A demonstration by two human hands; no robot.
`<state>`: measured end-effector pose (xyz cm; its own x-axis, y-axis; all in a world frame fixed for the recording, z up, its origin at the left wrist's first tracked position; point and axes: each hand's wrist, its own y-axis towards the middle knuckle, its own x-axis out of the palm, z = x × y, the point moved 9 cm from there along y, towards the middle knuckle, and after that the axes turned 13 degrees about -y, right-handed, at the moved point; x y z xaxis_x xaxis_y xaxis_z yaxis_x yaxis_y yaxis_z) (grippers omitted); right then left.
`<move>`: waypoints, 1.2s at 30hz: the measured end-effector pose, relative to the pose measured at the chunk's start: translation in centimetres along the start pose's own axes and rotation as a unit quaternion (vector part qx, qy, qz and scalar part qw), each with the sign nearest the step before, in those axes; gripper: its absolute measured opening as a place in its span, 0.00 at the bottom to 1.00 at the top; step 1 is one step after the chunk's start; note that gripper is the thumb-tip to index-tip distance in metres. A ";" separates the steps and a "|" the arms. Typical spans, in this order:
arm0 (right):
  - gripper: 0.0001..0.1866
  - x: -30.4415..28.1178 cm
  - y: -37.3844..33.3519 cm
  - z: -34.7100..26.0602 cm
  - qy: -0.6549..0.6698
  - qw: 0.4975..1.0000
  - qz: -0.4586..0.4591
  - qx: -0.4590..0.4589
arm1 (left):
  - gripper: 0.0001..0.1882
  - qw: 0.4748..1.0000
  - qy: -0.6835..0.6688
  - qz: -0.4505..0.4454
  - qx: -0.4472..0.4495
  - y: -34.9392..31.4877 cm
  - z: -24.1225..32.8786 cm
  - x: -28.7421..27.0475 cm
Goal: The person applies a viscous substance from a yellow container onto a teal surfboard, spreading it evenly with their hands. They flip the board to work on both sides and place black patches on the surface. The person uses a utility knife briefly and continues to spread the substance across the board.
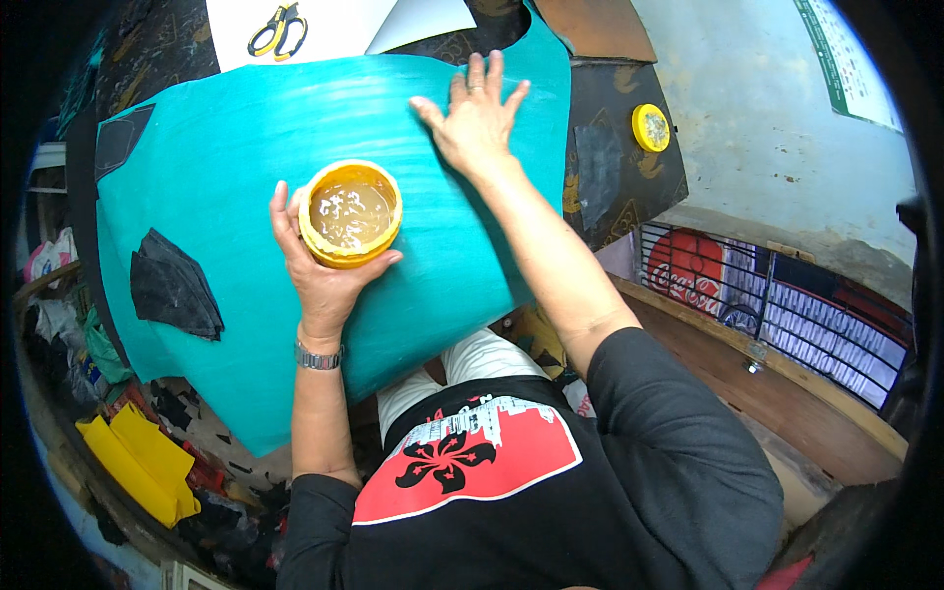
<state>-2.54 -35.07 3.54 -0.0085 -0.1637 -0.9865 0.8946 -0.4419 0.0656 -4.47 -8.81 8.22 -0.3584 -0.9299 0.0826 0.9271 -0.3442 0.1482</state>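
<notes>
A large teal sheet [236, 128], smooth like leather, covers most of the table and hangs past its near edge. My left hand [329, 285], with a metal watch at the wrist, is wrapped round a yellow open jar [351, 258]. Inside the jar is a glossy amber, glue-like substance. My right hand [475, 123] lies flat on the sheet's far right part, fingers spread, a ring on one finger. Left of the jar, a fanned stack of black cut pieces [175, 285] rests on the sheet. Another dark piece [124, 141] lies at its upper left corner.
Yellow-and-black scissors [278, 32] lie on white paper [339, 22] at the far side. A round yellow lid [651, 128] sits on the dark tabletop [639, 187] at right, near the wall. Yellow folded sheets [143, 462] and scraps lie low at left. A barred window [777, 305] is at right.
</notes>
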 end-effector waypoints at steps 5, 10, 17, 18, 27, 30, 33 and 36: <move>0.36 -1.0 -0.4 3.3 -0.026 0.999 0.006 0.033 | 0.68 1.000 0.027 -0.011 0.003 0.0 0.3 0.0; 0.20 -5.4 -0.2 5.4 0.094 0.985 0.143 0.025 | 0.67 0.999 0.032 -0.031 0.010 0.7 0.1 0.1; 0.22 -11.1 -2.2 -0.8 0.160 0.958 -0.095 -0.220 | 0.64 0.993 0.090 -0.055 0.052 2.0 0.5 0.4; 0.23 -11.3 -4.3 -2.3 0.122 0.932 -0.161 -0.300 | 0.63 0.992 0.096 -0.058 0.053 2.1 0.6 0.4; 0.29 -10.4 -8.7 -5.9 0.060 0.865 -0.332 -0.371 | 0.62 0.949 0.215 -0.142 0.180 1.9 2.4 3.5; 0.28 -9.7 -9.4 -5.9 0.044 0.858 -0.342 -0.380 | 0.62 0.947 0.205 -0.156 0.192 1.9 2.5 4.4; 0.24 -11.8 -8.7 -3.7 0.134 0.904 -0.242 -0.326 | 0.61 0.968 0.169 -0.139 0.126 2.4 1.6 4.1; 0.22 -13.1 -8.5 -1.0 0.167 0.933 -0.154 -0.281 | 0.64 0.988 0.111 -0.090 0.058 2.9 0.6 3.2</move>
<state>-9.61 -28.24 15.76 -0.2475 0.2194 -0.9437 0.9665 0.1239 -0.2247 -3.01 -12.72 9.55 -0.4712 -0.8652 -0.1716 0.8272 -0.5010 0.2545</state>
